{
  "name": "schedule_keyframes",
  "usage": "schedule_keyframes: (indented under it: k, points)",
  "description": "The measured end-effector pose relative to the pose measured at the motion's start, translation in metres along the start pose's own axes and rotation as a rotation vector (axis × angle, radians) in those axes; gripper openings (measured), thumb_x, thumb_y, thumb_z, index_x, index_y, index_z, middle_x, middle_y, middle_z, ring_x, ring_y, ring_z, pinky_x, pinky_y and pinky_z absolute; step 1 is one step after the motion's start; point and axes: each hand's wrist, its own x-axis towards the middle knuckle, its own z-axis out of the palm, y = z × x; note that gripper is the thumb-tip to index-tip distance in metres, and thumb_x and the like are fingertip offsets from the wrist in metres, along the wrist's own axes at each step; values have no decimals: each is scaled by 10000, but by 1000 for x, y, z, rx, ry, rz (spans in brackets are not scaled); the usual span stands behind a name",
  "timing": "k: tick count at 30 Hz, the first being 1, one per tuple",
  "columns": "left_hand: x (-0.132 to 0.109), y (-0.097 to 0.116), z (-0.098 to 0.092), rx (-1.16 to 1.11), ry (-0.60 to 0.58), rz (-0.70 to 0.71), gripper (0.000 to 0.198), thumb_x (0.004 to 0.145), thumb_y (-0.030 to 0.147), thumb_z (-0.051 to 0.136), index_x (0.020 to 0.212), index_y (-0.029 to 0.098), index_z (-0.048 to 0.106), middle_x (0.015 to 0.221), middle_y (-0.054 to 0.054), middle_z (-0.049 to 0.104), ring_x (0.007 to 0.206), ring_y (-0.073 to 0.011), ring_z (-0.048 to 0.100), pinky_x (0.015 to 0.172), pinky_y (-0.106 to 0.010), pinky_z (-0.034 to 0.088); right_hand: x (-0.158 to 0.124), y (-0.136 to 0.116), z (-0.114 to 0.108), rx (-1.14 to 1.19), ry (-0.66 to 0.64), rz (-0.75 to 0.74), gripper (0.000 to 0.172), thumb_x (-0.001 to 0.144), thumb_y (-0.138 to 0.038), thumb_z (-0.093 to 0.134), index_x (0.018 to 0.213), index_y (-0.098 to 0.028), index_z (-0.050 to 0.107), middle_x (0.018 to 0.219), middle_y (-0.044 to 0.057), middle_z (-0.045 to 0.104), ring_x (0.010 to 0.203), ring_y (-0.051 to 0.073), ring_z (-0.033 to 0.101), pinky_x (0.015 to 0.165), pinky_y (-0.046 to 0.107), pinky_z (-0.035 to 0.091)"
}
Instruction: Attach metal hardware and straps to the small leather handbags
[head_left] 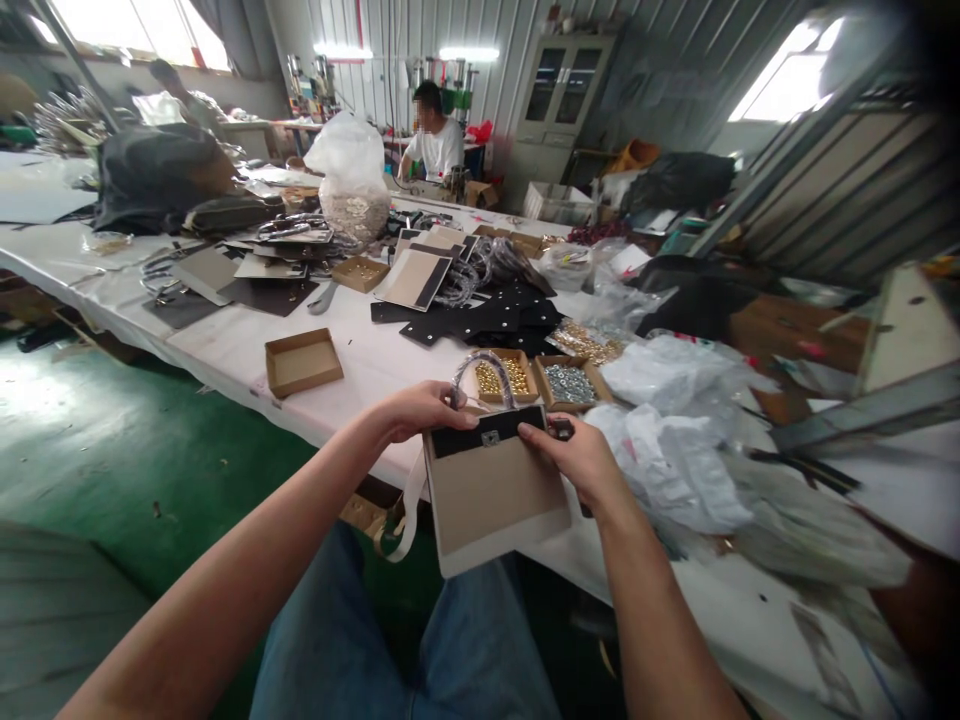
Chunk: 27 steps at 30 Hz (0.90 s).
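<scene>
While the left hand (426, 408) and right hand (579, 455) grasp its upper corners, a beige panel (495, 505) tilts above denim knees (469, 635)

Both thumbs press the dark strip (446, 442) along the panel's top, either side of a small metal clasp (490, 438). A curved handle (480, 357) rises beside the left hand. Something dark (560, 428) shows at the right fingers, too small to make out. Just beyond, on the table (367, 365), a cardboard tray (533, 380) of gold-coloured pieces (487, 380) sits beside silver-coloured pieces (568, 384); black parts (480, 320) lie farther back. Past the table sits a person (444, 150) in white.
</scene>
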Motion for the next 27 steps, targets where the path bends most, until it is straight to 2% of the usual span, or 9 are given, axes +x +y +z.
schedule_keyframes:
  k: [2,5,8,11,17,19,22,24,27]
  points:
    - [-2,1,0,-30,-28,-6,463,635,312,1089,882,162,728,873,-41,728,793,-186,679,788,-330,536,1,-3,-1,-10,37,-41,614,750,-664,950,1154,-215,840,1054,117,869,940,324,793,780,391,604]
    - [-9,-7,3,-137,-31,3,632,623,242,1105,1177,157,814,993,-66,783,874,-199,732,883,-353,569,0,-11,-2,-71,70,-60,656,744,-678,949,1191,-210,846,1065,117,868,941,333,798,799,410,602]
    - [-22,-25,12,-245,-115,-9,747,713,293,1077,1402,182,810,1139,-117,827,959,-228,781,919,-349,590,-5,-23,-1,-100,38,-78,653,757,-663,955,1225,-220,851,1060,92,871,918,312,800,819,408,596]
    - [-36,-46,28,-328,-171,-71,699,779,384,1042,1419,203,826,1195,-147,849,919,-255,812,868,-362,627,-8,-34,3,-120,-23,-140,579,781,-593,967,1230,-244,862,1069,79,874,925,304,807,844,412,603]
    - [-48,-77,58,-447,22,16,612,816,362,990,1383,176,851,1117,-143,876,872,-249,829,834,-322,643,-6,-44,16,-213,-25,-378,549,860,-547,940,1326,-276,840,1292,110,823,1152,339,784,1036,493,612]
    - [-48,-85,66,-490,65,25,600,798,335,983,1359,160,859,1084,-143,878,838,-241,824,803,-310,640,-12,-51,18,-250,48,-486,545,865,-554,948,1314,-270,829,1326,123,779,1181,335,758,1040,485,604]
    - [-51,-98,78,-566,143,14,588,750,308,986,1302,136,875,1035,-146,878,783,-244,812,758,-319,642,-32,-65,18,-217,303,-586,369,880,-532,963,1023,-239,789,1026,67,737,887,243,703,822,398,566]
    - [-52,-106,86,-637,218,7,575,713,291,988,1254,124,883,1009,-149,877,776,-259,812,750,-340,650,-50,-77,17,-76,417,-608,421,954,-472,918,763,-228,632,757,-7,591,670,160,541,659,347,436]
    - [-50,-115,99,-732,327,24,578,675,264,989,1226,121,889,1002,-148,878,794,-273,819,764,-353,657,-74,-90,21,336,339,-636,602,1075,-401,785,622,-219,432,619,-47,365,548,111,354,549,329,262]
